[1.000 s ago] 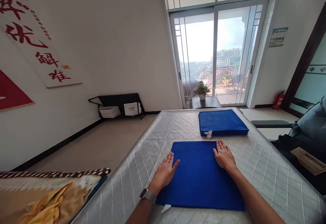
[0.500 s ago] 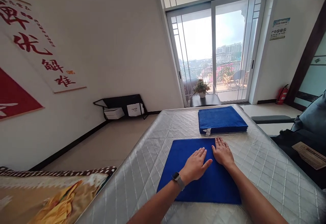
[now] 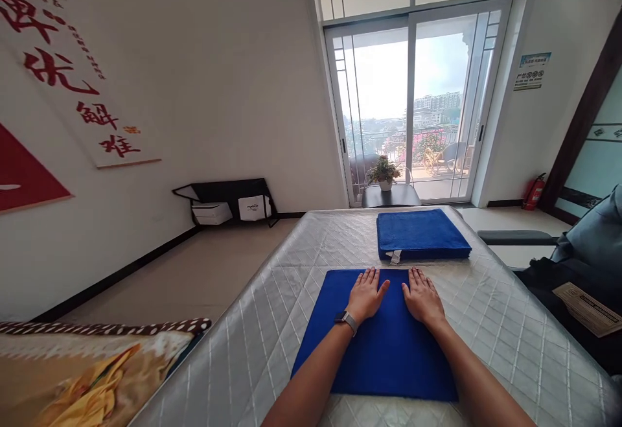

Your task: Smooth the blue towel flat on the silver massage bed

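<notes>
A folded blue cloth (image 3: 389, 356) lies flat on the silver quilted surface (image 3: 257, 323) in front of me. My left hand (image 3: 367, 296), with a watch on its wrist, rests palm down on the upper left part of the cloth, fingers stretched toward its far edge. My right hand (image 3: 424, 296) lies flat at the far right corner, fingers extended and thumb apart. Neither hand grips anything. Just beyond them sits a thicker stack of folded blue cloth (image 3: 420, 232) with a white tag (image 3: 395, 256) at its near left corner.
Past the far edge stands a chair (image 3: 391, 196) with a potted plant (image 3: 385, 171), before sliding glass doors. Patterned fabric (image 3: 121, 362) lies at the lower left. Dark items with a cardboard piece (image 3: 587, 307) are at the right. A fire extinguisher (image 3: 534, 192) stands by the wall.
My left hand has slid forward and slightly left over the cloth, now level with my right hand. My right hand has stayed near the far right corner. The camera view has shifted slightly.
</notes>
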Tool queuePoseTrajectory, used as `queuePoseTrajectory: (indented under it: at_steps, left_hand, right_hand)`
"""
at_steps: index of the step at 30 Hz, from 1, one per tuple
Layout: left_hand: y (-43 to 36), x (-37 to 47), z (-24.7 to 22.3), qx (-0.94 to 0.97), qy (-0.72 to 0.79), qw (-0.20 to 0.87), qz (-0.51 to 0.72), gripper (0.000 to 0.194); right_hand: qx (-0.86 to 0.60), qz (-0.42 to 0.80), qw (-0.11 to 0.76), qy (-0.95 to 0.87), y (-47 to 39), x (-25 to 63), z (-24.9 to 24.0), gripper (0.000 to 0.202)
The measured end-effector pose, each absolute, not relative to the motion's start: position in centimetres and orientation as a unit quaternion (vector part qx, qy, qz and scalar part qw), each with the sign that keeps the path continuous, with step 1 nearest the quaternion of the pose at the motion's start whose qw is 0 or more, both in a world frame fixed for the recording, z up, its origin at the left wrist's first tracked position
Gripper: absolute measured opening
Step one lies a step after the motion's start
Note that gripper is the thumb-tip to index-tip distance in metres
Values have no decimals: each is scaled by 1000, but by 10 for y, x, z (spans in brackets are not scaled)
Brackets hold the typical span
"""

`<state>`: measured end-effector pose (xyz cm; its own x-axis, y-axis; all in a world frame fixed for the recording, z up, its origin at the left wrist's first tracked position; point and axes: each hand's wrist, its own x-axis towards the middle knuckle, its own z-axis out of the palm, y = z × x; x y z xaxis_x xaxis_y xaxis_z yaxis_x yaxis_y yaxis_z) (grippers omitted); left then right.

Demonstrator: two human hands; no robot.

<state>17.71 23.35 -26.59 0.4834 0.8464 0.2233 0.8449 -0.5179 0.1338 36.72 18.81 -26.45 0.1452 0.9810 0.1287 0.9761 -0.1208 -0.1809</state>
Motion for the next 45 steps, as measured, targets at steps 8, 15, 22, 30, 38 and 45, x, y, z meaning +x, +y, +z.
queuePoseTrajectory:
  at_steps: [8, 15, 22, 30, 38, 45]
  left_hand:
    - [258, 55, -269, 799, 595, -7, 92, 86]
    - [256, 43, -272, 788, 603, 8, 126, 87]
    - [255, 40, -271, 786, 604, 6, 134, 88]
    - [251, 36, -269, 784, 603, 5, 148, 86]
    - [251, 35, -268, 783, 604, 7, 152, 84]
    - [250, 36, -267, 782, 606, 15, 147, 88]
  right_hand:
    - [-750, 15, 104, -653, 189, 367, -266, 67]
    - [-751, 21, 100, -652, 191, 363, -266, 68]
    - [-757, 22, 78, -648, 190, 358, -261, 68]
    - [-761, 19, 68, -645, 188, 354, -259, 67]
    - [-758, 15, 63, -649, 188, 352, -259, 67]
    - [-759, 18, 69, -647, 189, 354, -260, 67]
